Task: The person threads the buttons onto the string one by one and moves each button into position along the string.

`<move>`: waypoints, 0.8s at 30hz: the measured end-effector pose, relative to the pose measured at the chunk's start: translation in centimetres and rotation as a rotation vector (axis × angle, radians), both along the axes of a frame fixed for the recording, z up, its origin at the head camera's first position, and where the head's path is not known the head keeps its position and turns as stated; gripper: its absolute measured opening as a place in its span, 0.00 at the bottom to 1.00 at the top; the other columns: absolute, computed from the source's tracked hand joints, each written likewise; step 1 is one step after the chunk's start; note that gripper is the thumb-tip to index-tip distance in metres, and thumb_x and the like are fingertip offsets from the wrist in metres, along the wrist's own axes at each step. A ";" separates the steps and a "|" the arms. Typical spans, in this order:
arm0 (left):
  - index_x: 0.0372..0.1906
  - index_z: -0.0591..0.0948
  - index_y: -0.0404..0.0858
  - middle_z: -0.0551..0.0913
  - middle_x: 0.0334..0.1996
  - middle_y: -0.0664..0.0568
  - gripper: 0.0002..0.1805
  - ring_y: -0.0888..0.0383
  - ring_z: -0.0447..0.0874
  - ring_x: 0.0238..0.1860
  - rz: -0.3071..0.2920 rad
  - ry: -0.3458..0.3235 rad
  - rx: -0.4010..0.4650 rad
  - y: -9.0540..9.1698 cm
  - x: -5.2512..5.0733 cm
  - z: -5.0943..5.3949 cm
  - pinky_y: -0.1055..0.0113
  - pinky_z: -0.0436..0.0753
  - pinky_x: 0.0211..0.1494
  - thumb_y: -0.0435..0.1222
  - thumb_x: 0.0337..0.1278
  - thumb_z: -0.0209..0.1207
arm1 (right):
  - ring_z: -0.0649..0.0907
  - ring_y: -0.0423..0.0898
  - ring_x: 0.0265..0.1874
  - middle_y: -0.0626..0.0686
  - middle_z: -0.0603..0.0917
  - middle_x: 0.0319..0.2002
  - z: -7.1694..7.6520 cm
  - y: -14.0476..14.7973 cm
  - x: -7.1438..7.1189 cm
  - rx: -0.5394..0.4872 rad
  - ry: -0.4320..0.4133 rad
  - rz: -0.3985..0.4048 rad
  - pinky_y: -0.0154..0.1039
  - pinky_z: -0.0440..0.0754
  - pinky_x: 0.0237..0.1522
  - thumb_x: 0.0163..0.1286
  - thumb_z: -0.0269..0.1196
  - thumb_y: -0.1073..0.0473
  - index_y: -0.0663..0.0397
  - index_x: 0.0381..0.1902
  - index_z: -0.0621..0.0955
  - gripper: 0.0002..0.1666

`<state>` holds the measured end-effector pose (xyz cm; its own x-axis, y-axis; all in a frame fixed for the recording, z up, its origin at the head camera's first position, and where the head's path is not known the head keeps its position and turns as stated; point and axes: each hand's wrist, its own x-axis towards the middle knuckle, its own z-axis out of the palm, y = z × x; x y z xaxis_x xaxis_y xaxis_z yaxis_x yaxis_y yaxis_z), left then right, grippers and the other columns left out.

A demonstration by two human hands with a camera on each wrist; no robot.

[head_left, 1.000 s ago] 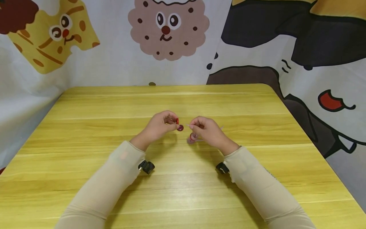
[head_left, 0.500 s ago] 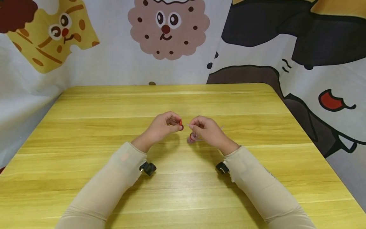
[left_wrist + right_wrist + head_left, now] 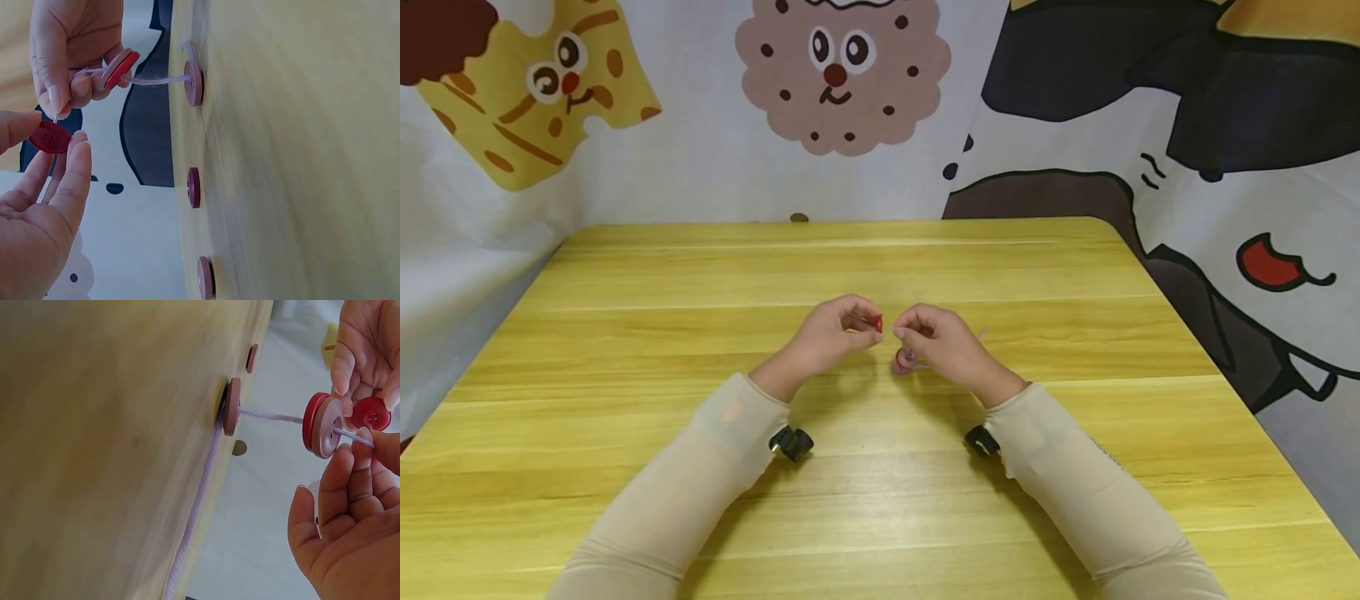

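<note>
My left hand (image 3: 827, 337) pinches a red four-hole button (image 3: 50, 137) between thumb and fingertips. Opposite it, my right hand (image 3: 947, 343) pinches a pale purple yarn (image 3: 355, 435) close to its end. In the left wrist view the yarn tip reaches the edge of the red button; whether it enters a hole cannot be told. A red button (image 3: 309, 422) and a dusty-pink button (image 3: 327, 428) hang together on the yarn below the right hand. Another dusty-pink button (image 3: 232, 407), also threaded, stands on edge at the tabletop.
On the wooden table (image 3: 880, 500) lie a loose dark red button (image 3: 194, 187) and a loose pink button (image 3: 205, 278), both seen in the left wrist view. The yarn's tail runs along the table beside the right hand. A cartoon-printed cloth (image 3: 700, 167) hangs behind.
My left hand has shifted slightly right with the red button, narrowing the gap to the yarn end. It now covers the dark red button in the head view. My right hand has barely moved.
</note>
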<state>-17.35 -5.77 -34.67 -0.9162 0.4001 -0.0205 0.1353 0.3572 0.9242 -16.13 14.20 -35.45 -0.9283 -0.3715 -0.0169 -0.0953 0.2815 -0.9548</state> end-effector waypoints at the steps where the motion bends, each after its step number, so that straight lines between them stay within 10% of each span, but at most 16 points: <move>1: 0.53 0.77 0.33 0.81 0.48 0.46 0.16 0.50 0.79 0.51 -0.001 0.001 0.000 0.0 0.0 0.0 0.58 0.80 0.51 0.32 0.60 0.62 | 0.84 0.58 0.30 0.61 0.79 0.25 0.0 0.0 0.0 -0.002 -0.001 0.002 0.50 0.84 0.38 0.74 0.54 0.64 0.70 0.44 0.75 0.11; 24: 0.51 0.77 0.34 0.81 0.47 0.46 0.15 0.51 0.80 0.50 -0.023 -0.004 0.027 0.5 0.3 -0.1 0.58 0.80 0.52 0.32 0.60 0.62 | 0.83 0.62 0.32 0.62 0.80 0.28 -0.1 -0.1 0.0 -0.022 -0.014 0.026 0.53 0.83 0.40 0.75 0.53 0.64 0.70 0.45 0.75 0.11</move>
<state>-17.05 -5.30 -34.74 -0.9068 0.4214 -0.0130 0.1394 0.3288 0.9341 -16.14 14.05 -35.56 -0.9179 -0.3962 -0.0217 -0.0888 0.2584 -0.9619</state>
